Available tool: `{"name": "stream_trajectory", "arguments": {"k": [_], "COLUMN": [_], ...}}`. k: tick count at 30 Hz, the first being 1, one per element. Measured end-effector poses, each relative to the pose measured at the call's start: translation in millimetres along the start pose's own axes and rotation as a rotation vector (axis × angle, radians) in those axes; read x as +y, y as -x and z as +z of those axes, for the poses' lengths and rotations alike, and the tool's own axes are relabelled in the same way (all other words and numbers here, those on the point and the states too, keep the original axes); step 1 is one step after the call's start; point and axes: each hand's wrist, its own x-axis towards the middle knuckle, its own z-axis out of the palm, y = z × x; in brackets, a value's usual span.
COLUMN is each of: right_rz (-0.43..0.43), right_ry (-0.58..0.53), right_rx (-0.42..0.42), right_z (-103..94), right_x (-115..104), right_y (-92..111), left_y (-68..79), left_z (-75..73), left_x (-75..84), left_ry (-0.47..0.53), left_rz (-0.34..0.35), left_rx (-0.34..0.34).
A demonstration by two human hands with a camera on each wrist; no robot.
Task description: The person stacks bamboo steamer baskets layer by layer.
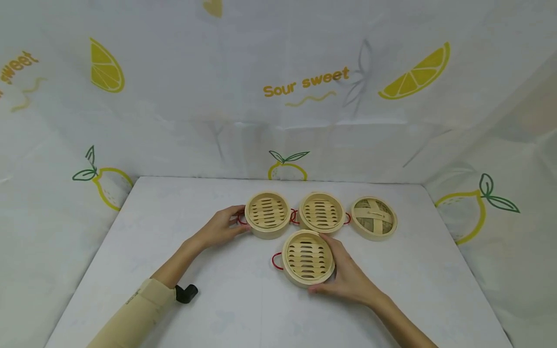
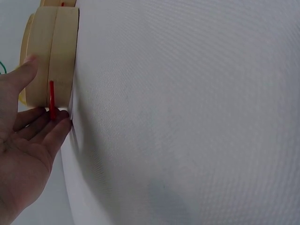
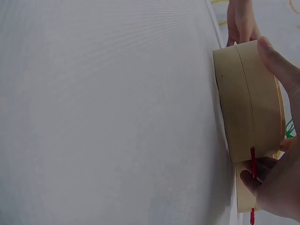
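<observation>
A round bamboo steamer basket (image 1: 267, 212) with red loop handles stands at the left of the back row. My left hand (image 1: 225, 226) holds its left side, thumb on the near wall and fingers around the red loop (image 2: 52, 98). In front of the row, my right hand (image 1: 344, 273) grips another bamboo steamer basket (image 1: 306, 258) by its right side. Its slatted floor faces up and a red loop sticks out at its left. The right wrist view shows my thumb across the wall of this basket (image 3: 243, 103) and fingers by its red loop (image 3: 253, 164).
A third slatted steamer basket (image 1: 322, 212) stands in the middle of the back row. A woven bamboo lid (image 1: 374, 217) is at the right end. White cloth covers the table (image 1: 226, 309), and a lemon-printed curtain (image 1: 196, 140) rises behind it.
</observation>
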Motion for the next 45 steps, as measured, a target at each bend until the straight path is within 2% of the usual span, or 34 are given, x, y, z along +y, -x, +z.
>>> {"name": "stream_trajectory", "arguments": {"k": [9,45], "right_rz": [0.006,0.015], "right_ry": [-0.001,-0.057], "right_rx": [0.039,0.055], "right_z": [4.7,6.8], "right_x": [-2.9,-3.3], "right_y": [-2.0,-3.9], "left_y": [-1.4,-0.8], "left_z": [1.1,-0.5], "left_x": [-2.8,-3.1], "left_ry": [-0.004,-0.059], "left_rz": [0.009,0.011], "left_rx": [-0.005,-0.012]}}
